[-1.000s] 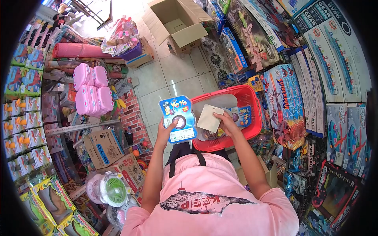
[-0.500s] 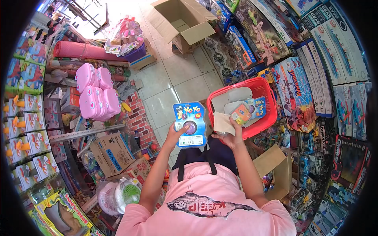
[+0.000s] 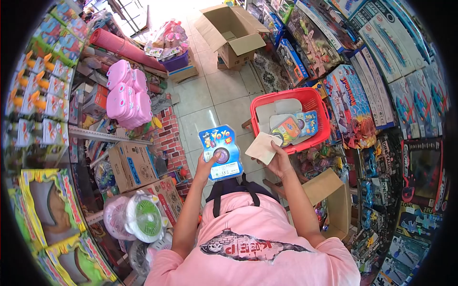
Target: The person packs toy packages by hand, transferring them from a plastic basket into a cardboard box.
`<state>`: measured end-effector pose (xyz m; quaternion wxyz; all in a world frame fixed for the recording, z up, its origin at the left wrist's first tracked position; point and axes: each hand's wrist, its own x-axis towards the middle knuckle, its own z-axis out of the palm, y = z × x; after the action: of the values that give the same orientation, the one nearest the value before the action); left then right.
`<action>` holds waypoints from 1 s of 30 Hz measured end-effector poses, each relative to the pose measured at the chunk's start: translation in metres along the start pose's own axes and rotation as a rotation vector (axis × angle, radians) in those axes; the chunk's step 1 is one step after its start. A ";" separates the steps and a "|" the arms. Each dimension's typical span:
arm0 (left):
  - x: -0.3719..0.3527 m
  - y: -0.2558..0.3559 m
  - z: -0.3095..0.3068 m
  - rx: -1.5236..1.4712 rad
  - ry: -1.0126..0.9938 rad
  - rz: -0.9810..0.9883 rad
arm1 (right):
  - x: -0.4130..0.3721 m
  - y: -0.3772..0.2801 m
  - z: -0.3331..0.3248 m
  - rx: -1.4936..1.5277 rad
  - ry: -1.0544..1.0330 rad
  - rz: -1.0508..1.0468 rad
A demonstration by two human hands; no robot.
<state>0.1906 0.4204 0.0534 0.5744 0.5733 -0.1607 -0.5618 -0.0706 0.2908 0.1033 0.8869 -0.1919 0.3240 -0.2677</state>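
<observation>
Yo-yo blister pack [image 3: 226, 151]: held out over the tiled floor [image 3: 193, 114], left of the basket and apart from it, its printed face up to the wearer and its top edge tipped slightly, the lettering readable.
Left hand [image 3: 206, 168]: pinched the pack by its lower left side, the thumb laid across the front onto the round window, the other fingers mostly hidden behind.
Thumb care: a hold nearer the card margin would probably have spared the window pressure and left more of the front in sight.
Cream sheet [image 3: 261, 148]: reached from near the pack to the basket's near left corner, overlapping that corner in view; whether it touched the rim could not be told, nor whether it was card or paper.
Right hand [image 3: 279, 163]: pinched the sheet at its right edge, thumb on top; what the fingers did underneath was hard to see.
Sheet care: a light grip seemed enough, and keeping the sheet flat would likely have avoided creases.
Red basket [image 3: 324, 109]: held an orange-fronted pack [image 3: 287, 127] and a blue yo-yo pack [image 3: 309, 123], lying partly overlapped.
Basket care: the near rim was best given some clearance, since the sheet's corner could have snagged there.
</observation>
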 end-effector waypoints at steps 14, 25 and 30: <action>-0.188 -0.089 0.002 -0.083 0.203 -0.024 | -0.122 0.090 -0.059 0.183 -0.070 -0.010; -0.284 -0.126 -0.013 -0.125 0.275 0.089 | -0.187 0.153 -0.046 -0.140 -0.209 0.065; -0.336 -0.166 -0.026 -0.196 0.278 0.093 | -0.233 0.198 -0.049 -0.111 -0.028 0.105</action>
<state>0.0291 0.7596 0.0612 0.6696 0.5785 -0.0505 -0.4631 -0.1852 0.5771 0.0765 0.8920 -0.2273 0.3356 -0.1999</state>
